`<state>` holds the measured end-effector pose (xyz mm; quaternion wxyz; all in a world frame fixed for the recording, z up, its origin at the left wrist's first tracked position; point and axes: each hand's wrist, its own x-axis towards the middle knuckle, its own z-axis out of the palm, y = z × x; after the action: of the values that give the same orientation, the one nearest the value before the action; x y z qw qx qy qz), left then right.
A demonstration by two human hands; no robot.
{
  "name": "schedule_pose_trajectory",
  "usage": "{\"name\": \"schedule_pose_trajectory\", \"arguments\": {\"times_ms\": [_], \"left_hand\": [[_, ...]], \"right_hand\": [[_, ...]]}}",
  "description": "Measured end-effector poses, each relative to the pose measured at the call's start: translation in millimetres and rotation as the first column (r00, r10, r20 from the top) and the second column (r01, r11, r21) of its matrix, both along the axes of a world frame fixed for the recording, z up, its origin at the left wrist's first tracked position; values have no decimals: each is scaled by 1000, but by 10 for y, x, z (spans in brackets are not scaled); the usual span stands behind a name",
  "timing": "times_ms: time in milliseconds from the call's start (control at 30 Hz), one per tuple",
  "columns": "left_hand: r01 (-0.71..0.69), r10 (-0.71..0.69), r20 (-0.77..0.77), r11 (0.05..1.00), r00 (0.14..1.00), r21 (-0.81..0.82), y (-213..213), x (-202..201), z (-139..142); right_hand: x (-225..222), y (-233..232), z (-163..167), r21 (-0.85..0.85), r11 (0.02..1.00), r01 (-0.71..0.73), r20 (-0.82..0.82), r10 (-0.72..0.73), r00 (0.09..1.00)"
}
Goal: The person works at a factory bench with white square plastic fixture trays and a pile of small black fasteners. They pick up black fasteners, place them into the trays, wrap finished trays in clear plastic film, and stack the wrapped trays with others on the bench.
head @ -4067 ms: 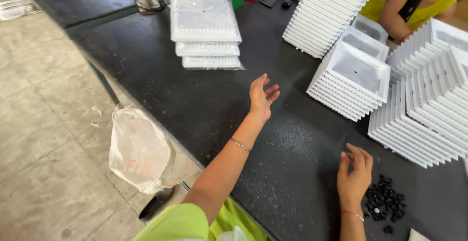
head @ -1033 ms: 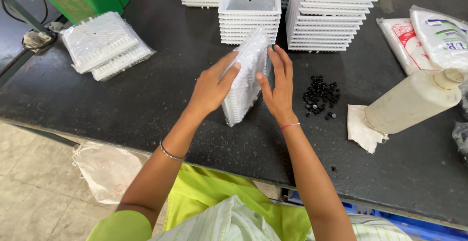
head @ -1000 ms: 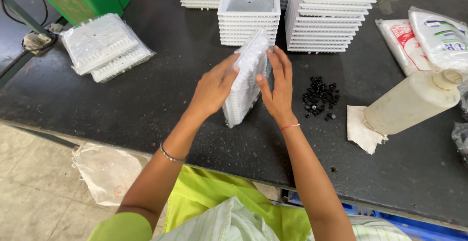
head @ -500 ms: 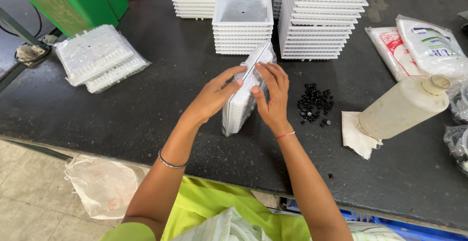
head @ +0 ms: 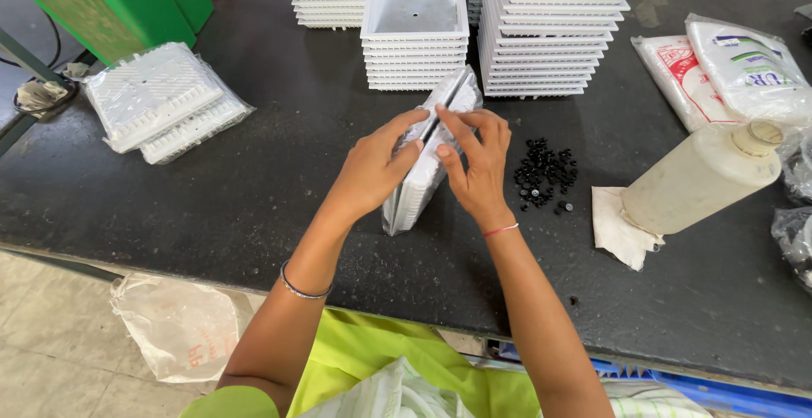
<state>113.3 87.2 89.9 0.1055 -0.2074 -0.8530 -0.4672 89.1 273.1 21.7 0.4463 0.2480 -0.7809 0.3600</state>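
A plastic-wrapped pack of white trays stands on its edge on the dark table, tilted. My left hand grips its left face and my right hand grips its right face, fingertips meeting at the pack's top edge. A small heap of black caps lies just right of my right hand.
Tall stacks of white square trays stand at the back. Two wrapped tray packs lie at the left beside a green bin. A white bottle lies on a cloth at the right, near plastic bags.
Half a second ago both hands held the pack the same way; the fingers have shifted up toward the pack's top edge. Four seconds ago my hands were empty on the table.
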Motion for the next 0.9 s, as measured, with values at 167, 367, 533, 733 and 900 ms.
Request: {"name": "schedule_pose_trajectory", "arguments": {"times_ms": [167, 367, 533, 733, 900], "left_hand": [[2, -4, -84, 999, 996, -34, 33, 63, 60], [-121, 60, -264, 968, 963, -220, 75, 104, 80], [-191, 100, -256, 913, 961, -360, 134, 200, 17], [-189, 49, -321, 887, 946, -420, 192, 230, 27], [-145, 24, -310, 917, 950, -372, 233, 149, 62]], "right_hand": [[-29, 58, 21, -36, 999, 6, -24, -7, 1000], [-27, 64, -23, -82, 997, -4, -78, -3, 997], [-42, 60, -58, -74, 997, 18, -72, -23, 997], [-46, 69, -92, -101, 995, 3, -46, -7, 999], [-61, 70, -131, -114, 993, -13, -41, 8, 999]]}}
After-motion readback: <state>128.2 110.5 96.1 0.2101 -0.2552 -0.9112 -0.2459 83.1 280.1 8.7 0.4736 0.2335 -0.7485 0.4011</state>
